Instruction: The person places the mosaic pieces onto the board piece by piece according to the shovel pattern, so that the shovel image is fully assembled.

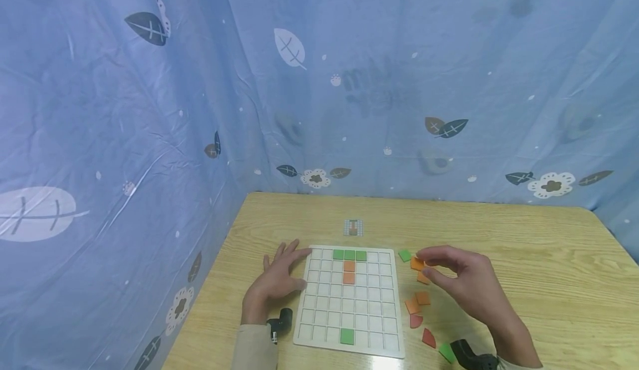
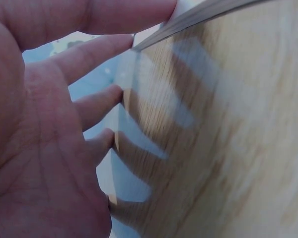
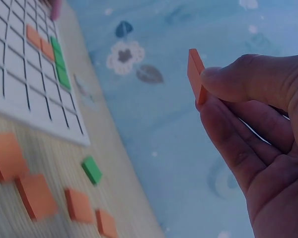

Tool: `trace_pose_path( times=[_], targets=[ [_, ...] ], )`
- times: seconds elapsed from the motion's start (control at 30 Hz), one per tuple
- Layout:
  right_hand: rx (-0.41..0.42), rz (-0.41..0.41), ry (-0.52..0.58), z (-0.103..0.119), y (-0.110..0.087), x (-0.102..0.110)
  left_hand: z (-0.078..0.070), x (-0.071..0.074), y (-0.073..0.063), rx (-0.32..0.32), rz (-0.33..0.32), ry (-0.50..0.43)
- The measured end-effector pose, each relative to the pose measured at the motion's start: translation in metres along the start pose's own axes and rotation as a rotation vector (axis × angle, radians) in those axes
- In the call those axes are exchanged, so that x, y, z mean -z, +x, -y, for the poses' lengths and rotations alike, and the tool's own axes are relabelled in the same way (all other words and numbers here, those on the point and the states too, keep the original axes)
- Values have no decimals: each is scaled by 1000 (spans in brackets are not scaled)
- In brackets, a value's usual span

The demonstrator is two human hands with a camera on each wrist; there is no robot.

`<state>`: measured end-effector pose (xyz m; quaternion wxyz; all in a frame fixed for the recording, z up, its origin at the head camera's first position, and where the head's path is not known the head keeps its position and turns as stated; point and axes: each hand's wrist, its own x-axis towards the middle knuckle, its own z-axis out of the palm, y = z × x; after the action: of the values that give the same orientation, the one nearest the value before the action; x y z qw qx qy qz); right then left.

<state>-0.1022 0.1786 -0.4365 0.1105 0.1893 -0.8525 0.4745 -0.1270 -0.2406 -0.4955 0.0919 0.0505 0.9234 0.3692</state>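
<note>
Between thumb and fingertips, my right hand (image 1: 466, 281) pinches a thin orange square tile (image 3: 195, 77), raised above the table right of the board. Loose orange tiles (image 1: 422, 298) lie below that hand. My left hand (image 1: 277, 278) has its fingers spread along the left edge of the white grid board (image 1: 319, 303), thumb and index finger touching its rim. On the board, three green tiles (image 1: 350, 255) form a row in the far line, with two orange tiles (image 1: 349, 278) in a column beneath the middle one. Another green tile (image 1: 346, 336) sits in the near row.
Beyond the board lies a small card (image 1: 353, 228) with a grid pattern picture. A loose green tile (image 1: 404, 255) is by the board's far right corner; red quarter-round pieces (image 1: 429, 338) and another green piece (image 1: 446, 352) lie nearer. Blue patterned curtains (image 1: 349, 109) border the wooden table (image 1: 549, 281).
</note>
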Motion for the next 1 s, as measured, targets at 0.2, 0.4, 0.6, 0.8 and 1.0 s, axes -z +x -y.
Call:
trace_pose_path(
  times=[0.2, 0.4, 0.6, 0.8, 1.0],
  targets=[
    [-15, 51, 1, 12, 4, -16, 1, 0, 0, -2, -2, -2],
    [-14, 103, 16, 21, 10, -38, 3, 0, 1, -4, 3, 5],
    [52, 145, 37, 22, 13, -63, 4, 0, 2, -7, 4, 13],
    [76, 200, 21, 20, 15, -84, 4, 0, 2, -10, 0, 2],
    [61, 245, 45, 17, 15, -100, 3, 0, 1, -9, 0, 8]
  ],
)
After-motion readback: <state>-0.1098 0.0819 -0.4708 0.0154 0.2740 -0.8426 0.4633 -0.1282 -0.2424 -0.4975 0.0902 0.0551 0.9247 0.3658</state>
